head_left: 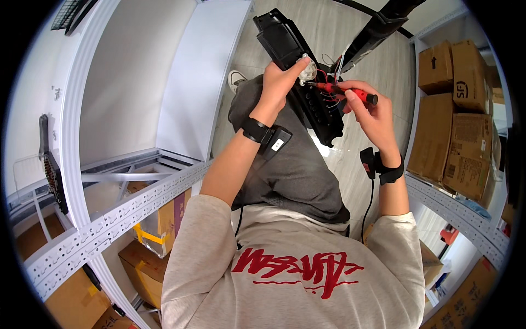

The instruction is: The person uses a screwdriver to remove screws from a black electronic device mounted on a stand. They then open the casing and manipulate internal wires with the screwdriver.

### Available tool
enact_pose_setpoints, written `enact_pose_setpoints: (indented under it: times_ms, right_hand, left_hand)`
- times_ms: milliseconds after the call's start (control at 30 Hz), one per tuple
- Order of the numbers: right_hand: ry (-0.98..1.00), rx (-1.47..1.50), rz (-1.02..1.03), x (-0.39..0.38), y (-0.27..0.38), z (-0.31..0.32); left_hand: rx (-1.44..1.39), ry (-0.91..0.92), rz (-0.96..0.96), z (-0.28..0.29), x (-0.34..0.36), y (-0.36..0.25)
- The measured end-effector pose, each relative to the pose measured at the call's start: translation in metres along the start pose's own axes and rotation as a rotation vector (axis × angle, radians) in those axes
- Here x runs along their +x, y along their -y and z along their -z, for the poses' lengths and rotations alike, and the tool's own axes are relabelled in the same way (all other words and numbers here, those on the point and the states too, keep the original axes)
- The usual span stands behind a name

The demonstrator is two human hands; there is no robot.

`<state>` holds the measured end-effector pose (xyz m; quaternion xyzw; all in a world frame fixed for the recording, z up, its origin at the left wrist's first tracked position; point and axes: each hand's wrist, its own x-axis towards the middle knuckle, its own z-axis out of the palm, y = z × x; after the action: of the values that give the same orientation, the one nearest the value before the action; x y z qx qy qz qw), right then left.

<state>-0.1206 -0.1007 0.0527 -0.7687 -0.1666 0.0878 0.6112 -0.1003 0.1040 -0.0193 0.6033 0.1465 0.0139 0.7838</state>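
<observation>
A long black plastic housing [278,38] lies slantwise across my lap, its inner side showing a row of round recesses. My left hand [278,88] is closed at its edge, with the thumb pressing a round, whitish translucent plastic part [309,71] against it. Most of that hand's fingers are hidden. In my right hand [373,109] is a red and black screwdriver [359,94]. Its shaft points left, the tip at or very near the lower edge of the round part; contact cannot be made out. Thin red and white wires [333,80] run beside the screwdriver.
Beyond my right hand rises a black post-like part [378,32]. Cardboard boxes [430,131] fill the shelf on the right. On the left stands a white metal rack [137,200] with more boxes below. Each wrist wears a black strapped device, with cables hanging down.
</observation>
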Motion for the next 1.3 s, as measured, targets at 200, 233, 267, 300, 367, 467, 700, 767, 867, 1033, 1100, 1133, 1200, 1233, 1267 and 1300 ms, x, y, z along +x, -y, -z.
enact_pose_setpoints:
  times_ms: [200,233,267,300,367,467,700,767,867,1033,1100,1133,1200,1233,1267,1300]
  right_hand:
    - [0.068,-0.038,-0.144,0.007,0.013,0.004]
    - [0.054,-0.033,-0.169,0.009,0.014,0.003]
    - [0.04,-0.027,-0.194,0.01,0.014,0.003]
    - [0.028,-0.045,-0.178,0.011,0.012,0.003]
    - [0.003,-0.081,-0.145,0.012,0.007,0.004]
    - [-0.077,-0.026,-0.129,0.012,0.021,-0.001]
    - [-0.094,-0.527,-0.065,0.013,0.037,-0.003]
    - [-0.063,-0.544,-0.04,0.013,0.041,-0.004]
    - [0.023,-0.554,0.129,0.013,0.046,-0.005]
    - [0.179,-0.748,0.424,0.021,0.046,0.008]
    - [0.208,-0.797,0.551,0.022,0.045,0.008]
    - [0.212,-0.806,0.569,0.023,0.045,0.007]
    - [0.172,-0.819,0.534,0.022,0.048,0.003]
    - [0.126,-0.823,0.48,0.02,0.052,-0.001]
    - [0.079,-0.826,0.427,0.018,0.055,-0.004]
    - [0.047,-0.994,0.416,0.019,0.052,-0.003]
  left_hand:
    - [-0.06,-0.003,0.001,0.003,0.005,0.009]
    - [-0.062,-0.002,-0.002,0.003,0.005,0.008]
    - [-0.064,-0.002,-0.004,0.003,0.004,0.007]
    - [-0.05,0.003,-0.002,0.003,0.004,0.007]
    - [-0.021,0.015,0.0,0.003,0.002,0.004]
    - [-0.045,0.017,-0.024,0.003,0.002,0.004]
    - [-0.069,0.04,-0.006,0.005,0.004,0.008]
    - [-0.078,0.044,0.013,0.005,0.003,0.007]
    - [-0.085,0.044,0.028,0.006,0.003,0.008]
    - [-0.044,0.034,0.03,0.008,0.003,0.007]
    - [-0.057,0.023,0.026,0.007,0.004,0.008]
    - [-0.077,0.017,0.013,0.007,0.006,0.01]
    - [-0.099,0.011,0.004,0.008,0.008,0.014]
    - [-0.1,0.012,0.008,0.008,0.007,0.013]
    - [-0.101,0.014,0.012,0.007,0.006,0.012]
    - [-0.069,0.014,0.021,0.006,0.006,0.011]
